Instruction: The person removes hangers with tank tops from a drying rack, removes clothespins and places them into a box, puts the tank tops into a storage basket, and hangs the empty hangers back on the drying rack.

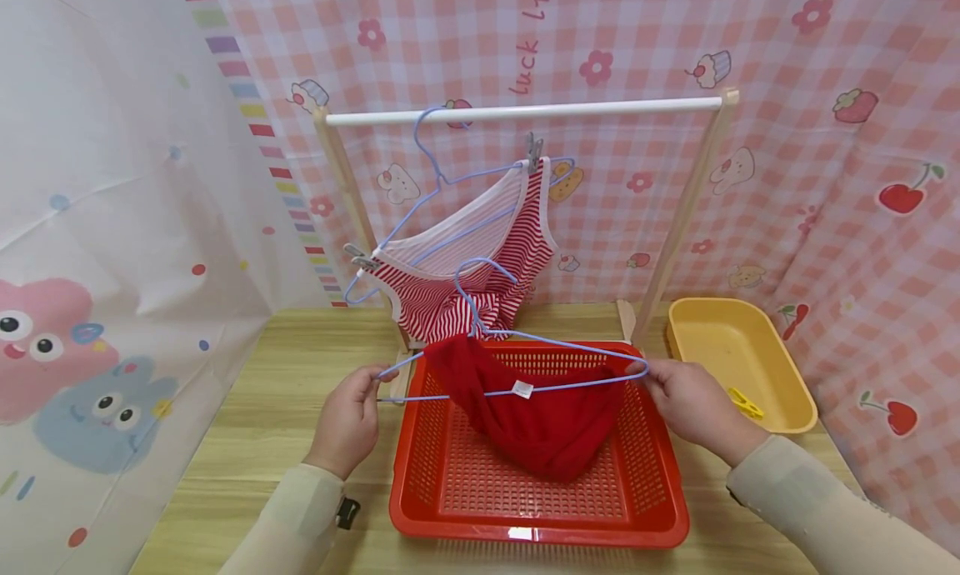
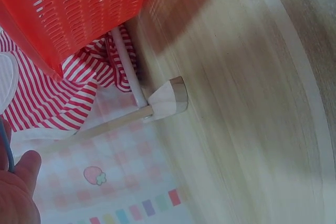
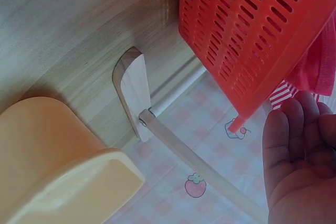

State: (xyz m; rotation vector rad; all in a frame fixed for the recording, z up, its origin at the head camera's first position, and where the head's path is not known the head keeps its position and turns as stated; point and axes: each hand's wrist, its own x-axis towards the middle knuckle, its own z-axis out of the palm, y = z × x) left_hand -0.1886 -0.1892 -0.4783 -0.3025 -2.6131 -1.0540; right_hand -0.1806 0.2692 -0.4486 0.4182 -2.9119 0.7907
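My left hand [image 1: 347, 421] pinches the left end of a light blue wire hanger [image 1: 558, 342] between thumb and fingers. Its right end is gripped by my right hand [image 1: 693, 404]. A red garment [image 1: 555, 433] with a small white label [image 1: 522, 389] hangs on this hanger, sagging over the red plastic basket [image 1: 600, 535]. The hanger's hook points up, overlapping a red-and-white striped tank top [image 1: 531, 233] behind it. In the left wrist view, the thumb and a fingertip meet at the blue wire [image 2: 6, 145]. The right wrist view shows curled fingers [image 3: 296, 124] beside the red cloth.
The striped top hangs tilted on another blue hanger [image 1: 427, 146], held by grey clothespins [image 1: 534, 152], from the white bar [image 1: 600, 108] of a wooden-legged rack. At right stands a yellow basin [image 1: 738, 350] with a yellow clothespin [image 1: 745, 402]. Patterned cloth backs the wooden table [image 1: 247, 450].
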